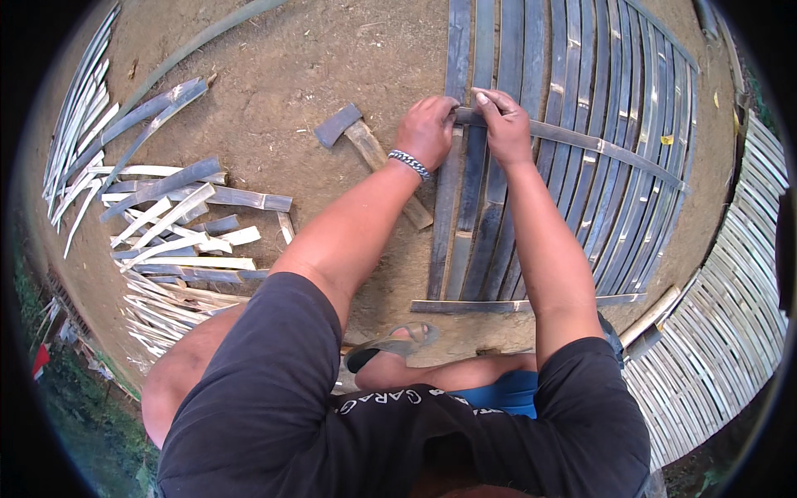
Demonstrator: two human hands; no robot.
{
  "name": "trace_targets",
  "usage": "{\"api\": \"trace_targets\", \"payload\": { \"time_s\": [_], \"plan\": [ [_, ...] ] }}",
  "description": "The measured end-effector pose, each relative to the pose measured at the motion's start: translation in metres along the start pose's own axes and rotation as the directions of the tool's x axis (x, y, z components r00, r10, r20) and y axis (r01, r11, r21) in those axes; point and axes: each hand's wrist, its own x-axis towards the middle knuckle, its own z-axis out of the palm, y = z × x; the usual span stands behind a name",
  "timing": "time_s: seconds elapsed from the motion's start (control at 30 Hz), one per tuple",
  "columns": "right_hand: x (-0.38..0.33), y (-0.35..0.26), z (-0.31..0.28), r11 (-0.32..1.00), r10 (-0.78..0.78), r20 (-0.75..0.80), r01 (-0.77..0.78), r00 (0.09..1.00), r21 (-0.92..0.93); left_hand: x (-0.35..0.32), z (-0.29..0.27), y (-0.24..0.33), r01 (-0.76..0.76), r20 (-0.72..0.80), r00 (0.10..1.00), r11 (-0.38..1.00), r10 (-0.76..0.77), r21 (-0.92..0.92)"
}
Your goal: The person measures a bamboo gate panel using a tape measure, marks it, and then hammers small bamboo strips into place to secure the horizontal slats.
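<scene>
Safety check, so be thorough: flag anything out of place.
The axe lies loose on the dirt beside the bamboo slat panel, its handle passing beneath the left forearm, which seems awkwardly close for an edged tool.

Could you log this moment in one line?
left hand: at crosspiece's end | right hand: over crosspiece | slats: side by side | axe: on ground

Soft daylight, faint shadows, fisheye-bent edges

Two hands [427, 131] [506, 133], one axe [364, 139] (one bracelet [410, 164])
</scene>
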Motion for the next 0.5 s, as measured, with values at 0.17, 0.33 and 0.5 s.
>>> {"api": "trace_targets", "payload": {
  "time_s": [0.17, 0.33, 0.5],
  "plan": [
    [0.001, -0.017, -0.002, 0.983, 0.149, 0.156, -0.163, 0.976, 0.081, -0.005, -0.003, -0.002, 0.036, 0.016, 0.999, 0.997, -0.035, -0.070],
    [0.001, -0.010, 0.001, 0.982, 0.121, 0.137, -0.139, 0.983, 0.129, -0.005, -0.001, 0.002, 0.094, 0.011, 0.996, 0.991, -0.093, -0.090],
    [0.004, -0.006, -0.004, 0.982, 0.115, 0.212, -0.143, 0.971, 0.126, -0.006, 0.007, 0.005, 0.125, -0.039, 0.991, 0.990, -0.128, -0.068]
  ]
}}
